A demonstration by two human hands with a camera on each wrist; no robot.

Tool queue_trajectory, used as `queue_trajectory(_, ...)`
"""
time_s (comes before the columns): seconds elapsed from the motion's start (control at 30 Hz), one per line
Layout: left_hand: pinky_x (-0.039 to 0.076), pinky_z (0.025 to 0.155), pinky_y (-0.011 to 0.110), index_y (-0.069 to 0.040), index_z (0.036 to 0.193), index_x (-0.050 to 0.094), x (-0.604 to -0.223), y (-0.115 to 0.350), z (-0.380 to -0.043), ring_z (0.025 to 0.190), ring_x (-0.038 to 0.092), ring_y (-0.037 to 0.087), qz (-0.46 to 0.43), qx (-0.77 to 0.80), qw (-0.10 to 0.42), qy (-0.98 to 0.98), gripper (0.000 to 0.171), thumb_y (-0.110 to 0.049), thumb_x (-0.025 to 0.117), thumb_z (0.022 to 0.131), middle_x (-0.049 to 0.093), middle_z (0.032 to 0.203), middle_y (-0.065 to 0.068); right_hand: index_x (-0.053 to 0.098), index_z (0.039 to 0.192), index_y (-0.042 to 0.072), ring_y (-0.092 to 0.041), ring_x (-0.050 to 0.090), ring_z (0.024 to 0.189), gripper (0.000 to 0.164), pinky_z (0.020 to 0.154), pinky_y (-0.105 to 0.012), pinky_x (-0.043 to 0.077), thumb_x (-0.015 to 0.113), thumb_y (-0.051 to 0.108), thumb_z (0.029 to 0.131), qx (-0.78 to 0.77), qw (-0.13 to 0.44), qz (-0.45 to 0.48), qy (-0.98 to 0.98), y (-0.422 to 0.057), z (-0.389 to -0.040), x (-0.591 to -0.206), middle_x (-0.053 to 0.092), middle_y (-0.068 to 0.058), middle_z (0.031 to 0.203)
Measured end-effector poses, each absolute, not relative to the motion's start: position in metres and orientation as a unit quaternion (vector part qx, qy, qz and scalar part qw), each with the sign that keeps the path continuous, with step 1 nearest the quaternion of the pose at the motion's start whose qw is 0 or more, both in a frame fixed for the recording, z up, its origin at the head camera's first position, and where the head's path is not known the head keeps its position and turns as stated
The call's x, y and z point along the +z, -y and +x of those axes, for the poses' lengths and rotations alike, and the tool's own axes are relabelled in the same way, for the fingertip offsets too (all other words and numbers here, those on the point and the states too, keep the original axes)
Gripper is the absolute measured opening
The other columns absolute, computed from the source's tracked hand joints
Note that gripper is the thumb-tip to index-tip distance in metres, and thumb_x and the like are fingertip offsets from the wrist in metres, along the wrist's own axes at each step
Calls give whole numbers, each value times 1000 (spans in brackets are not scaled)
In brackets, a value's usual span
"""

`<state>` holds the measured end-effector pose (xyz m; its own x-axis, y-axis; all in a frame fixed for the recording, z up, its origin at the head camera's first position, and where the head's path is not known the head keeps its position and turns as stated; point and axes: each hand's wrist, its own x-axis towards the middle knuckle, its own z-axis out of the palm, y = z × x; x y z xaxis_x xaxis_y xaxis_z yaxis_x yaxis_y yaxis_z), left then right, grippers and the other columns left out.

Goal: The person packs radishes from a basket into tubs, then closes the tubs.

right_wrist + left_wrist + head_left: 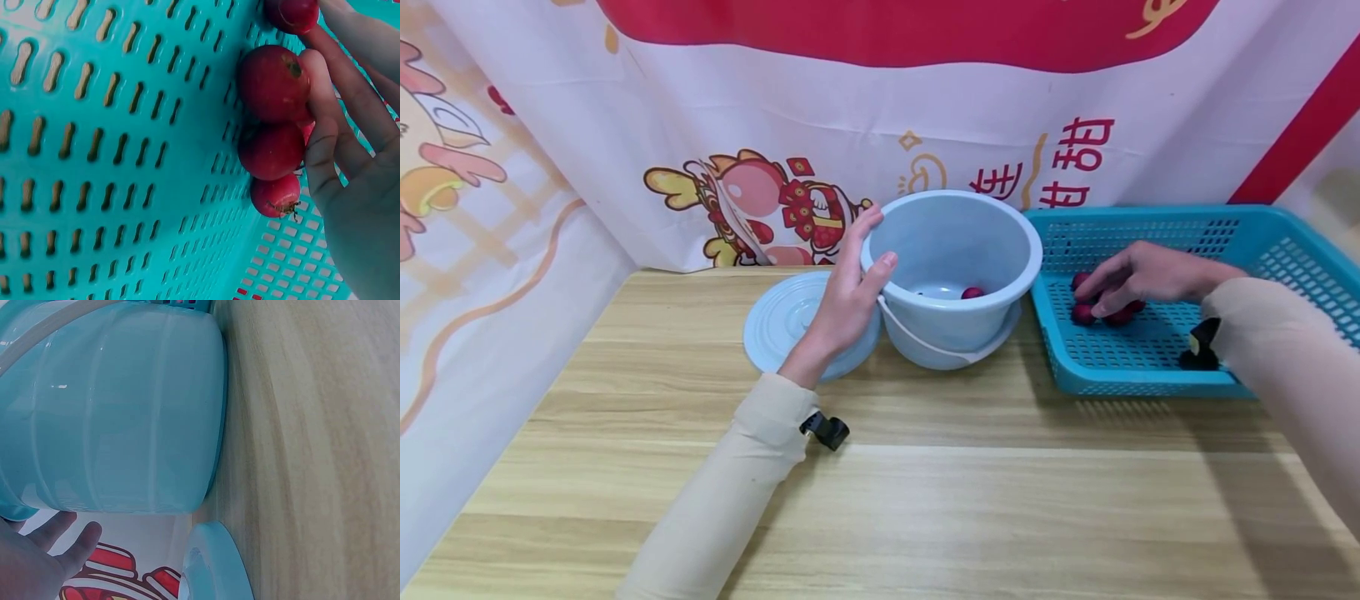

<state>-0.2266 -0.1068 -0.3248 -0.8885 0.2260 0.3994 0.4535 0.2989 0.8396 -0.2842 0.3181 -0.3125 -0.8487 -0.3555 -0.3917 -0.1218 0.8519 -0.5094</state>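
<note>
- Nearest the camera, two beige sleeves (1292, 358) reach in over the wood-grained surface (1000, 500), one entering from about 7 o'clock and the other from about 4 o'clock; each wears a small black device (825, 429) at the wrist.
- From the left sleeve, the left hand (844, 292) grips the light-blue bucket (940, 329) at 9 o'clock on its rim, thumb over the edge and fingers spread along the outside.
- Right at the turquoise basket (1150, 379), which sits at 2 o'clock with its near-left side just beside the bucket, the right hand (1168, 271) is down inside with bent fingers. They touch the radishes (274, 84); whether they have a firm hold on one, I cannot tell.
- Key relation: those radishes lie at 8 o'clock from the middle of the right hand in the head view, directly by its fingertips, so the right is clearly the nearer hand. Being nearly round, they show no marked long axis. The bucket's mouth lies at 9 o'clock from the same hand, across the basket's wall.
- At least four radishes are bunched on the basket's floor; another red one (972, 292) shows inside the bucket, at about 5 o'clock in its opening.
- Pale-blue lid (775, 333) on the surface at 8 o'clock from the bucket, partly hidden by the left hand and wrist.
- Printed cloth (850, 108) hangs behind, at 12 o'clock.
</note>
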Motion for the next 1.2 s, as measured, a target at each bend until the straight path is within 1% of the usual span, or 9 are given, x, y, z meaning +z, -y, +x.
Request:
queue_trajectory(0.2, 27, 131, 57, -19, 167, 28, -325, 107, -227, 164, 20, 16, -212, -550, 103, 801, 70, -44, 48, 105, 18, 178, -7, 73, 136, 11, -38, 54, 120, 49, 91, -48, 57, 83, 28, 92, -211, 244, -150, -934, -314, -284, -312, 65, -19, 135)
queue_trajectory(0.4, 27, 132, 57, -18, 167, 27, -324, 108, -227, 164, 20, 17, -215, -551, 104, 799, 70, -43, 48, 105, 18, 178, -3, 73, 136, 11, -35, 54, 119, 49, 89, -45, 57, 83, 27, 92, -201, 246, -166, -934, -312, -286, -311, 67, -17, 132)
queue_trajectory(0.5, 27, 132, 57, -18, 167, 27, -325, 108, -227, 164, 20, 17, -215, -552, 104, 799, 70, -43, 48, 105, 18, 178, -3, 73, 136, 11, -36, 55, 120, 48, 92, -48, 57, 82, 28, 93, -205, 245, -162, -934, -311, -285, -311, 68, -17, 133)
queue_trajectory(0.63, 24, 133, 56, -15, 166, 28, -325, 108, -227, 164, 19, 16, -219, -553, 110, 796, 70, -42, 48, 105, 19, 178, -2, 72, 137, 12, -42, 54, 125, 47, 94, -56, 56, 81, 30, 94, -214, 226, -148, -939, -309, -284, -308, 67, -21, 139)
queue_trajectory(0.77, 22, 134, 53, -13, 166, 29, -325, 106, -227, 165, 18, 15, -225, -557, 114, 792, 70, -41, 48, 105, 19, 178, 3, 71, 140, 14, -46, 51, 133, 50, 99, -64, 52, 78, 37, 95, -234, 200, -130, -943, -307, -284, -303, 64, -23, 146)
queue_trajectory(0.87, 22, 134, 53, -13, 166, 29, -324, 105, -226, 165, 18, 15, -225, -556, 113, 792, 70, -42, 48, 105, 19, 178, 2, 69, 143, 15, -45, 49, 138, 54, 102, -68, 48, 76, 42, 96, -255, 185, -123, -941, -303, -284, -297, 61, -22, 151)
queue_trajectory(1.0, 23, 133, 53, -14, 166, 29, -323, 105, -225, 164, 19, 15, -223, -555, 113, 793, 70, -42, 48, 104, 19, 178, -2, 67, 145, 17, -42, 48, 138, 57, 103, -67, 49, 76, 45, 96, -271, 166, -119, -941, -294, -283, -289, 60, -20, 153)
queue_trajectory(1.1, 23, 134, 53, -14, 166, 29, -323, 106, -225, 164, 19, 15, -223, -555, 114, 793, 70, -42, 48, 104, 19, 178, -2, 65, 147, 20, -42, 49, 138, 60, 102, -65, 51, 75, 49, 96, -283, 154, -111, -940, -288, -280, -284, 60, -20, 153)
queue_trajectory(1.2, 23, 133, 54, -13, 166, 28, -324, 106, -226, 165, 19, 16, -222, -554, 114, 794, 70, -41, 47, 104, 19, 178, 0, 63, 149, 22, -42, 47, 140, 64, 98, -59, 54, 74, 54, 95, -297, 142, -101, -939, -284, -277, -280, 58, -18, 154)
